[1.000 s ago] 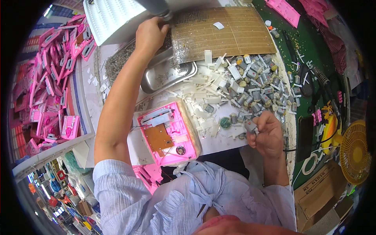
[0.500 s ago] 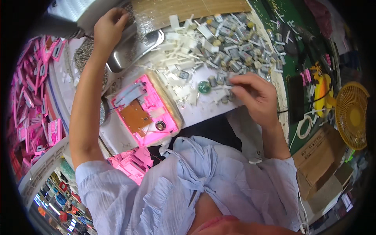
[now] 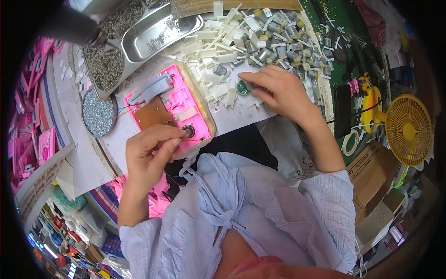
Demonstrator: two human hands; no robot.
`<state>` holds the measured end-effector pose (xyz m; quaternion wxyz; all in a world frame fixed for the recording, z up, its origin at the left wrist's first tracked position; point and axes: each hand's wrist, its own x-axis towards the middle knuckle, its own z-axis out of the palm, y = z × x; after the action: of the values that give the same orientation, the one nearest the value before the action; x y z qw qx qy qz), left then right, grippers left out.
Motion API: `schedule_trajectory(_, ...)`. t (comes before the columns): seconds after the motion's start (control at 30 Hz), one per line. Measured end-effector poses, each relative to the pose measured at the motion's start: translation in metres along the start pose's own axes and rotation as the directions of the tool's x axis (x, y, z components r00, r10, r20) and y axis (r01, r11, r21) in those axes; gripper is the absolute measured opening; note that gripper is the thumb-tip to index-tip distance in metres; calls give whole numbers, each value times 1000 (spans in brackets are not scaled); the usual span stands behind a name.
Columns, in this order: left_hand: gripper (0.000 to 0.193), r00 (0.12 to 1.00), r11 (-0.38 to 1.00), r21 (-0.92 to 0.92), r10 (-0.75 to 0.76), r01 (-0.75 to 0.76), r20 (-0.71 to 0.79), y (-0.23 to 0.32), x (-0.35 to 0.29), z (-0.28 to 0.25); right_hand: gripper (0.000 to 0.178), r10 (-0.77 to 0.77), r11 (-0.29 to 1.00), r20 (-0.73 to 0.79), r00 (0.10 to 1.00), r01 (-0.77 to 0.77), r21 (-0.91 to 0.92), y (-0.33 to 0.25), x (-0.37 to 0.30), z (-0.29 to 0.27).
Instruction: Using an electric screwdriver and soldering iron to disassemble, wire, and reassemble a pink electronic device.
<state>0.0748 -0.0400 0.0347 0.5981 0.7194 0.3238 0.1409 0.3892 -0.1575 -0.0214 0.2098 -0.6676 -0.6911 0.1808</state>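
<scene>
A pink plastic casing [image 3: 197,118] lies open on a padded block, holding a brown circuit board [image 3: 152,114], grey plastic parts [image 3: 151,90] and a round black part [image 3: 188,131]. My left hand [image 3: 151,151] is at the casing's near edge, thumb and forefinger pinched beside the round part; whatever is between the tips is too small to make out. Farther right, my right hand [image 3: 281,90] reaches over the table with thumb and forefinger apart. Its fingertips are next to a green round object [image 3: 242,88] and a small grey motor, partly covered by the hand.
White plastic parts [image 3: 225,58] and grey motors [image 3: 283,46] are heaped behind my right hand. Screws fill a metal tray [image 3: 104,69] and a round dish [image 3: 98,114] at left. A dark tool [image 3: 69,30] hangs upper left; a yellow fan [image 3: 409,130] stands right.
My left hand has come down from the screw tray to the near edge of the pink casing. My right hand has moved left, toward the green round object.
</scene>
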Motion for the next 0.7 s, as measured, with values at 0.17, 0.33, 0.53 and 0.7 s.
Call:
schedule_trajectory(0.17, 14, 993, 952, -304, -65, 31, -102, -10, -8, 30, 38, -65, 978, 107, 992, 85, -192, -15, 14, -7)
schedule_trajectory(0.33, 17, 981, 976, -150, 135, -156, -140, -25, -3, 41, 40, 145, 953, 39, 989, -150, 264, -35, 14, -19)
schedule_trajectory(0.53, 34, 983, 969, -245, -5, -40, -182, -28, -6, 49, 47, 218, 248, 279, 935, -330, 911, -98, 9, 18)
schedule_trajectory(0.7, 44, 991, 938, -346, -39, -10, -132, -26, -7, 45, 45, 140, 96, 358, 923, -373, 923, -100, 20, 31)
